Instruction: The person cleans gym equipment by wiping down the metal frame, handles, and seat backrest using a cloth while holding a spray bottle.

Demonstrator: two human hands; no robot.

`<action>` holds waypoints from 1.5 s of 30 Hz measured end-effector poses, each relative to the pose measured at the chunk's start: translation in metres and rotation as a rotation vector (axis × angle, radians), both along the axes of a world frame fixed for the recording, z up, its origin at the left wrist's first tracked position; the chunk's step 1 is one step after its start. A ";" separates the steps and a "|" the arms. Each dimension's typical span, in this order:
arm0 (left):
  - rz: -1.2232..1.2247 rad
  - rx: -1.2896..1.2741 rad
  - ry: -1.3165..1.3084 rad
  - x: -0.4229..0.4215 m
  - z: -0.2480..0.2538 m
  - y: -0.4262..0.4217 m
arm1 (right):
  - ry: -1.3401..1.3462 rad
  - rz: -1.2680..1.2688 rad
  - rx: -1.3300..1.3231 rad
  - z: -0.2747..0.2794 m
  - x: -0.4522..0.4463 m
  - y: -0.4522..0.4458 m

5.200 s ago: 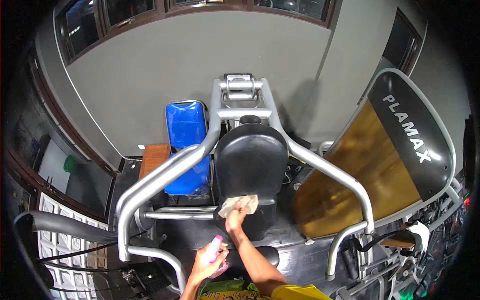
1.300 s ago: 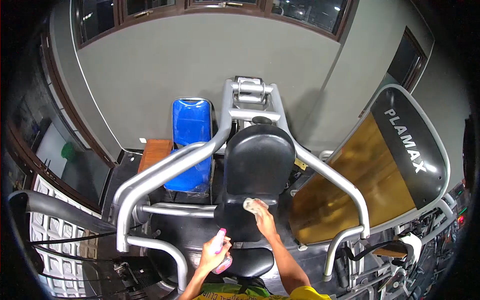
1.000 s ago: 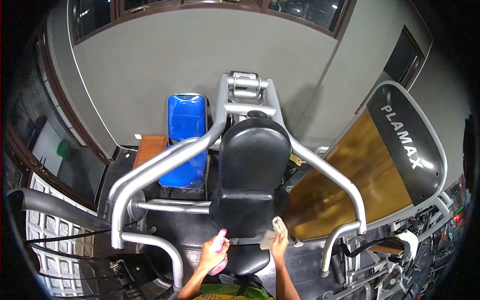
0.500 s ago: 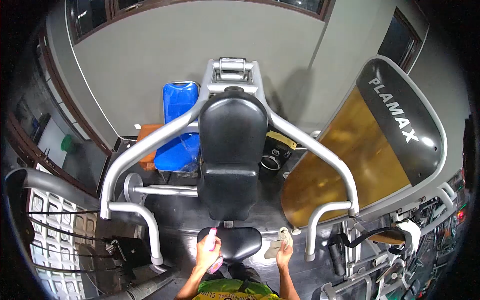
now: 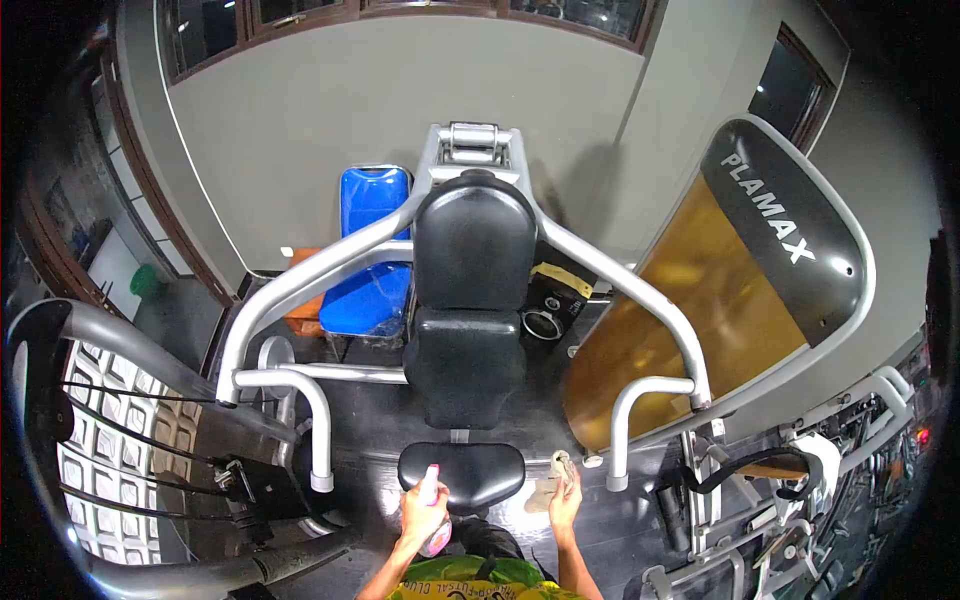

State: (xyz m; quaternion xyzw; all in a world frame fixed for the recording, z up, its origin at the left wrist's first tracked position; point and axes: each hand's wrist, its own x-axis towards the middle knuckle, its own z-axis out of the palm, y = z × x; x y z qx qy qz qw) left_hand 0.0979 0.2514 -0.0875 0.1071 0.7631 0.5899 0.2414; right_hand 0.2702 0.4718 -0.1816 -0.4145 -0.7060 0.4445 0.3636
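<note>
My left hand (image 5: 422, 515) is wrapped round a pink and white spray bottle (image 5: 430, 487), held upright in front of the machine's black seat (image 5: 462, 474). To the right of that seat, my right hand (image 5: 565, 503) grips a crumpled beige cloth (image 5: 560, 466), part of which hangs down on its left side. The cloth is apart from the machine. Above the seat stands the black padded backrest (image 5: 474, 248), with a lower pad (image 5: 464, 365) beneath it. Silver bars (image 5: 642, 293) curve out on both sides of the pads.
A blue chair (image 5: 372, 205) and a brown wooden piece (image 5: 305, 325) stand behind the left bar. A black speaker-like box (image 5: 553, 303) is behind the right bar. The large PLAMAX panel (image 5: 690, 310) rises at the right, near more gym equipment (image 5: 790, 550). Cables and a dark frame stand at the left.
My right hand has left the backrest pads with the cloth and moved down and right, beyond the seat. The bottle stays in my left hand. The view has shifted, with the machine's seat more fully visible.
</note>
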 end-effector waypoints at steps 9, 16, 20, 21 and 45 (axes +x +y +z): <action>0.010 0.022 0.079 0.003 0.010 -0.016 | 0.033 0.046 -0.084 0.014 0.011 -0.055; 0.037 0.136 0.218 -0.005 0.047 -0.020 | 0.166 -0.004 -0.144 0.036 0.002 -0.085; 0.004 0.181 0.285 -0.011 0.047 -0.015 | 0.138 -0.047 -0.229 0.033 -0.004 -0.082; 0.004 0.177 0.286 -0.013 0.049 -0.015 | 0.139 -0.047 -0.233 0.031 -0.007 -0.079; -0.016 0.025 0.260 -0.069 0.033 0.031 | -0.164 0.547 0.982 0.032 -0.395 0.071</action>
